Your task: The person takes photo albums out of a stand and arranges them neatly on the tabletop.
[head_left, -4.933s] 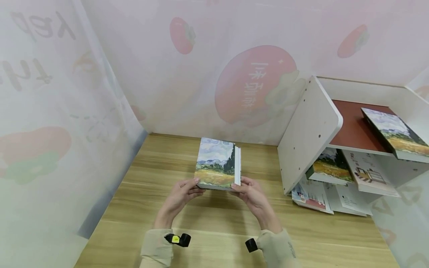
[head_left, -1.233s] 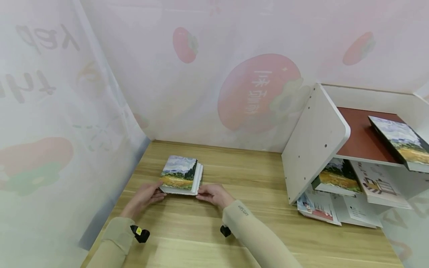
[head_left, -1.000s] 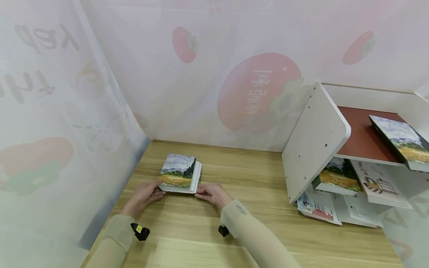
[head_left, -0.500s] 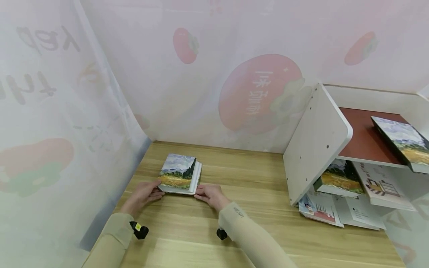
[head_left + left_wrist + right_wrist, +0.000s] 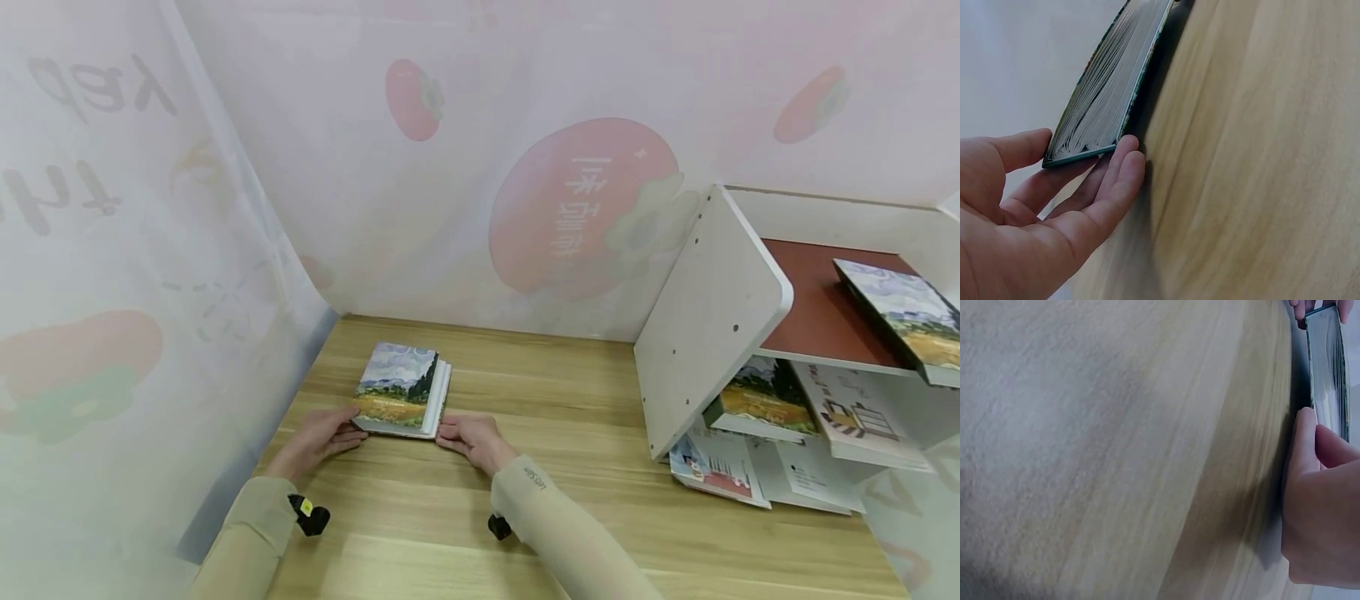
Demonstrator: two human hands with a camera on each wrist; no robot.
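Below, a painted-cover book (image 5: 402, 389) lies flat on the wooden counter (image 5: 600, 517); left hand (image 5: 318, 433) and right hand (image 5: 472, 435) touch its near corners with relaxed, nearly straight fingers, thumbs on top.

Curtained recording booth (image 5: 570, 100), desk (image 5: 570, 417), bookshelf (image 5: 712, 317)
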